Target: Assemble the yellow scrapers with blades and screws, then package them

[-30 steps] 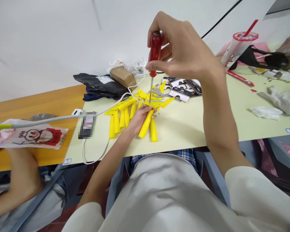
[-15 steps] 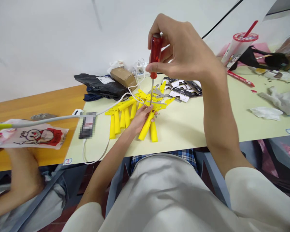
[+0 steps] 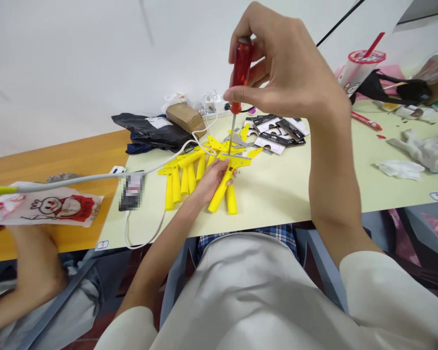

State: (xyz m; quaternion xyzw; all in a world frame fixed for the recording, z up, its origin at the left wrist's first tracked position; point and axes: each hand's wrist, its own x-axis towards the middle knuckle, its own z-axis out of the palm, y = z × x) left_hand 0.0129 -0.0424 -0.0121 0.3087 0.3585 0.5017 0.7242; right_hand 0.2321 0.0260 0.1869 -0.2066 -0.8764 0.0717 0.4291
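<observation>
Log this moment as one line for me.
left hand: holds yellow T-shaped plastic tool | right hand: grips red-handled metal screwdriver | screwdriver: points down at tool's head

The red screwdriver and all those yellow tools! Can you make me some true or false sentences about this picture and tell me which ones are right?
1. The right hand holds the red screwdriver. True.
2. The left hand is empty. False: the left hand grips a yellow tool.
3. The screwdriver's tip points up. False: it points down, at the head of the yellow tool.
4. The cup has a red straw in it. True.
5. The black-and-white cards are spread out in one neat row. False: they lie in a messy, overlapping heap.
6. More yellow tools lie on the table. True.
</observation>
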